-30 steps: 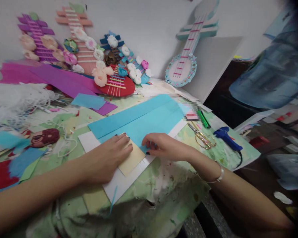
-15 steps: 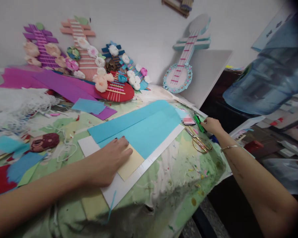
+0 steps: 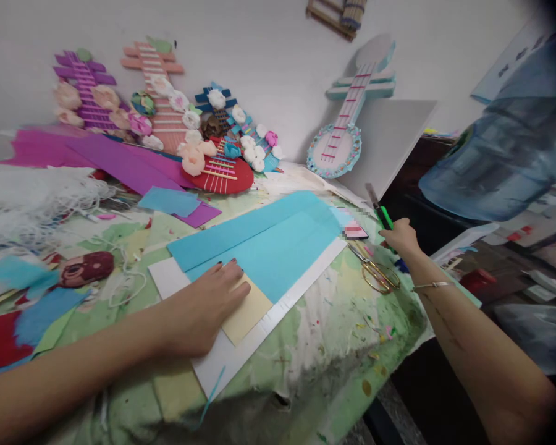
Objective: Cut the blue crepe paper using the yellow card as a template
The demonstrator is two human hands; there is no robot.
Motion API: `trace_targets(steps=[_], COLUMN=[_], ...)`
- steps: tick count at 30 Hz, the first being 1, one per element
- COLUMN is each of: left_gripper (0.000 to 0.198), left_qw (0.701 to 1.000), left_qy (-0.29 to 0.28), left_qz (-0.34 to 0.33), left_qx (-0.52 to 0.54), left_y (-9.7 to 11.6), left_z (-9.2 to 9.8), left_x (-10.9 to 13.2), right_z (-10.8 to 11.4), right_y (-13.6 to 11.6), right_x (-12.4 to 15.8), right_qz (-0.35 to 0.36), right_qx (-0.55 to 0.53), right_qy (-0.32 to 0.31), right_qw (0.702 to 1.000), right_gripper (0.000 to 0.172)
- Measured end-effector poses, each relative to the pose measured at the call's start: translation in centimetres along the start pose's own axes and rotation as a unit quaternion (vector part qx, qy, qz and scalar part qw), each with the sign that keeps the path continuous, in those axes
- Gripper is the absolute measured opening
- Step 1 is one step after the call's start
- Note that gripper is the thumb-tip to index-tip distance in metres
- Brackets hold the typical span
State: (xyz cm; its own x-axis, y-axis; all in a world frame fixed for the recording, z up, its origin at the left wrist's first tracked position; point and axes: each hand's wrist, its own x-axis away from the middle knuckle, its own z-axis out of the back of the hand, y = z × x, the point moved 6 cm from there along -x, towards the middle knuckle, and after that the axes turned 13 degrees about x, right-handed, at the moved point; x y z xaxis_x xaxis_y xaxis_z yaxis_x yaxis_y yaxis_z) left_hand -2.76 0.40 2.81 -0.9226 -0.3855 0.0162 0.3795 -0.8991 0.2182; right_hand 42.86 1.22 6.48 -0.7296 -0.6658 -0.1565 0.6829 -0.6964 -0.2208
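Observation:
My left hand (image 3: 213, 303) lies palm down on a cream card (image 3: 252, 312) and the blue paper (image 3: 273, 247), its fingers laid out over them. These lie on a white board (image 3: 213, 371). My right hand (image 3: 401, 238) is closed around a green-and-black utility knife (image 3: 383, 214), raised over the table's right edge. The blade points up and away from me. Gold-handled scissors (image 3: 375, 272) rest on the table below that hand. A phone-like thing (image 3: 354, 230), partly blurred out, lies just beyond the scissors.
Several decorated paper instruments (image 3: 152, 111) lean on the wall, one a pale blue-and-white lute (image 3: 340, 136). White string (image 3: 41, 191), purple sheets (image 3: 115, 161) and paper scraps (image 3: 46, 315) cover the left side. A large water bottle (image 3: 491, 167) stands at right, beyond the stained tablecloth (image 3: 324, 340).
My right hand has lifted the utility knife off the table, and its blade now shows pointing up. My left hand stays on the card. The view has shifted slightly.

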Motion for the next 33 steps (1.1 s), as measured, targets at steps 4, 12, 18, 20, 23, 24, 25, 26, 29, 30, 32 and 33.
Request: trace_targets(steps=[4, 12, 18, 20, 23, 24, 25, 26, 29, 30, 32, 33], left_gripper=[0.046, 0.045, 0.042, 0.045, 0.049, 0.049, 0.049, 0.049, 0.049, 0.049, 0.049, 0.049], left_qw=[1.0, 0.999, 0.999, 0.999, 0.999, 0.999, 0.999, 0.999, 0.999, 0.999, 0.999, 0.999], left_qy=[-0.005, -0.028, -0.035, -0.038, -0.037, -0.036, -0.035, -0.035, -0.036, -0.036, -0.036, -0.036], left_qz=[0.007, 0.023, 0.023, 0.025, 0.027, 0.026, 0.024, 0.024, 0.024, 0.024, 0.026, 0.026], left_qx=[0.0, -0.011, -0.02, -0.021, -0.017, -0.015, -0.013, -0.011, -0.011, -0.011, -0.009, -0.008], left_y=[0.0, 0.5, 0.7, 0.6, 0.5, 0.5, 0.5, 0.4, 0.5, 0.5, 0.5, 0.5], left_z=[0.0, 0.5, 0.6, 0.6, 0.5, 0.5, 0.5, 0.4, 0.4, 0.4, 0.5, 0.5], left_x=[-0.1, -0.1, -0.3, -0.3, -0.3, -0.3, -0.3, -0.3, -0.3, -0.3, -0.3, -0.3], right_z=[0.4, -1.0, -2.3, -2.4, -2.6, -2.7, -2.8, -2.9, -3.2, -3.2, -3.3, -3.3], right_y=[-3.1, -10.9, -14.5, -15.3, -16.0, -16.1, -16.1, -16.1, -16.0, -16.0, -15.9, -15.9], right_x=[3.9, 11.4, 14.8, 15.7, 16.8, 17.1, 17.3, 17.5, 18.1, 18.2, 18.5, 18.6], right_qz=[0.055, 0.144, 0.188, 0.215, 0.25, 0.259, 0.266, 0.273, 0.296, 0.303, 0.313, 0.315], right_qx=[-0.197, -0.399, -0.404, -0.401, -0.386, -0.382, -0.379, -0.375, -0.361, -0.357, -0.354, -0.355], right_qy=[-0.05, -0.205, -0.261, -0.268, -0.276, -0.279, -0.282, -0.285, -0.292, -0.295, -0.3, -0.302], right_qw=[0.978, 0.882, 0.856, 0.85, 0.844, 0.842, 0.84, 0.839, 0.835, 0.833, 0.828, 0.827], right_gripper=[0.028, 0.059, 0.042, 0.032, 0.019, 0.015, 0.012, 0.011, 0.011, 0.012, 0.013, 0.015])
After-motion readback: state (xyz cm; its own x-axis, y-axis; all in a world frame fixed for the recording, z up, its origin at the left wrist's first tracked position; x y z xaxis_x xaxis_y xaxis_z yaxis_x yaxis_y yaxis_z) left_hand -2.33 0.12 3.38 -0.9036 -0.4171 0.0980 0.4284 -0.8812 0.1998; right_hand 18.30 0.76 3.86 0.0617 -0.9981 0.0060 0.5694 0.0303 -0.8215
